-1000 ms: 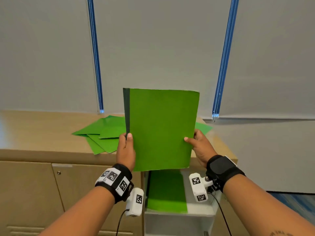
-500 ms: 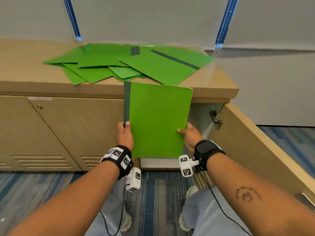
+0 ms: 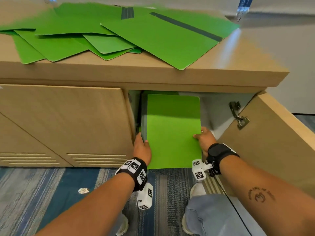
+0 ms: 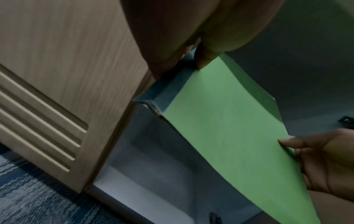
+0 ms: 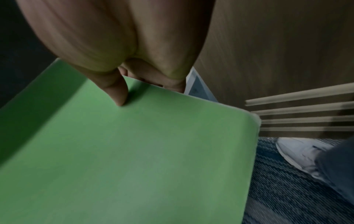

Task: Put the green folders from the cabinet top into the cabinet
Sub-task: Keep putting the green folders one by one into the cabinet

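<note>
A green folder [image 3: 173, 132] with a dark spine is held upright, its upper part inside the open cabinet compartment [image 3: 214, 109]. My left hand [image 3: 142, 147] grips its spine edge, thumb on the front [image 4: 201, 60]. My right hand [image 3: 203, 138] pinches the opposite edge, thumb pressed on the cover [image 5: 116, 92]. The same folder [image 4: 229, 136] fills the left wrist view, and the folder [image 5: 134, 151] fills the right wrist view. Several more green folders [image 3: 153, 36] lie spread on the cabinet top [image 3: 238, 65].
The cabinet door [image 3: 276, 142] stands open to the right, with a metal hinge [image 3: 238, 116]. A shut louvred door [image 3: 68, 125] is on the left. Striped blue carpet [image 3: 51, 193] holds a small paper scrap [image 3: 83, 190]. My white shoe [image 5: 298, 153] stands near the door.
The folder went down from above the cabinet top to in front of the opening, and now its upper part is inside. Both hands kept their hold; my view dropped lower and closer.
</note>
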{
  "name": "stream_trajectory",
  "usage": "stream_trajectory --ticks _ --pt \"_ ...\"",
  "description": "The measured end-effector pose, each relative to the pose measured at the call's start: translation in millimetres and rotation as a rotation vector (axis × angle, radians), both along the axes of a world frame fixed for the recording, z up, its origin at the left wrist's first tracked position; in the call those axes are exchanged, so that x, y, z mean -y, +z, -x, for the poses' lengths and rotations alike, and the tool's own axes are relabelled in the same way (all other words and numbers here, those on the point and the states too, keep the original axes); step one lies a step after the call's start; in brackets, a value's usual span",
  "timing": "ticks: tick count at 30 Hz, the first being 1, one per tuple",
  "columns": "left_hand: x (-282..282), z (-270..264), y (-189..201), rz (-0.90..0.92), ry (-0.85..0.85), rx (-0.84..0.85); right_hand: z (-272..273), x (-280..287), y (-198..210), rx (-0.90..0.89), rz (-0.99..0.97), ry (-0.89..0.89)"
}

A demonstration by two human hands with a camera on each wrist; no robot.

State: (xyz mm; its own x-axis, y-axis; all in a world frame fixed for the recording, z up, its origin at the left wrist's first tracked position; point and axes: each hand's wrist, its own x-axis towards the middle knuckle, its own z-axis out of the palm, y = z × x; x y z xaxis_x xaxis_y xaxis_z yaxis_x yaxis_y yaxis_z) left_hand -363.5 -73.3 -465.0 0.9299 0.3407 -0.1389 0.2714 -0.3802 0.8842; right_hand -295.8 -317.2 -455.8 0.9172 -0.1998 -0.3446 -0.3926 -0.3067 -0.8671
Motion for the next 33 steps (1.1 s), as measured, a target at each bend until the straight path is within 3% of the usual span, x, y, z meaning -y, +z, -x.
stream_trajectory --ticks 8,10,12,16,18,25,33 --pt "-4.2 -62.0 -14.9 -0.186 -0.053 0.047 -85.5 -7.2 -18.9 0.023 0.081 -0.012" --pt "-4.6 -61.0 -22.6 -0.299 -0.1 0.076 -100.3 -8.9 -28.4 -0.029 0.067 -0.027" --pt "-3.9 -56.3 -32.0 -0.459 -0.184 0.119 -117.5 -16.6 -42.8 0.043 -0.038 -0.083" --pt "-2.0 -48.3 -42.5 -0.715 -0.378 0.097 -136.0 -33.2 -49.6 0.035 0.1 -0.103" --pt "-2.7 -47.3 -44.2 -0.762 -0.435 0.067 -139.5 -36.5 -49.7 0.027 0.162 -0.062" --pt "-2.8 -61.8 -44.2 -0.926 -0.552 -0.051 -154.4 -47.6 -53.8 0.073 0.074 -0.122" --pt "9.8 -67.5 -53.8 -0.918 -0.635 -0.174 -154.0 -39.2 -61.7 0.035 0.19 -0.033"
